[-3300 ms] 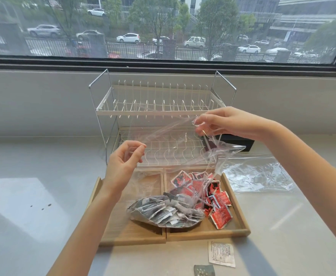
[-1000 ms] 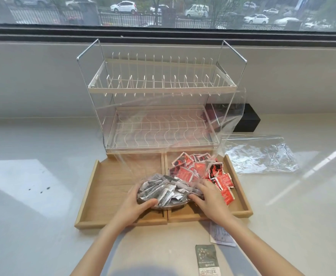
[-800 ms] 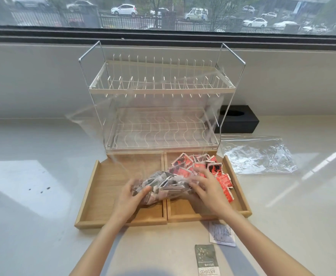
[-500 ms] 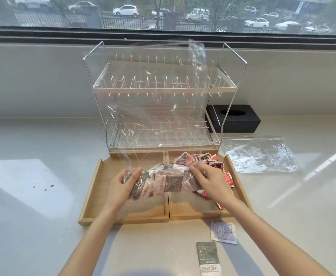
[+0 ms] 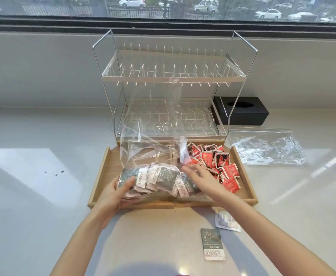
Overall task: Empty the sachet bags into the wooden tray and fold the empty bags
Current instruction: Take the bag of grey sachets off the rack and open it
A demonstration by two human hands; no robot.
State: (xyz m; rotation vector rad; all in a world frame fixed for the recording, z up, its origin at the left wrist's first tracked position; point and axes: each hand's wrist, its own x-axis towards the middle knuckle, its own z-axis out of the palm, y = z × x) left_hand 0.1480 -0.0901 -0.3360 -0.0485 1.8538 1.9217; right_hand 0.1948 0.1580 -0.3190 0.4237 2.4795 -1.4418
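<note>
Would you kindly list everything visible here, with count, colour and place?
Tray: one, wooden, two compartments, on the counter before the rack.
Bag: one, clear, holding grey sachets, over the tray's middle.
Red sachets: a pile, right compartment.
Empty bag: one, clear, flat, right of the tray.
Loose sachets: two, grey and white, on the counter near the tray.
Rack: one, white wire, two tiers, behind the tray.
Box: one, black, right of the rack.
Left hand: grips the bag's left end.
Right hand: on its right end, fingers straight.
</note>
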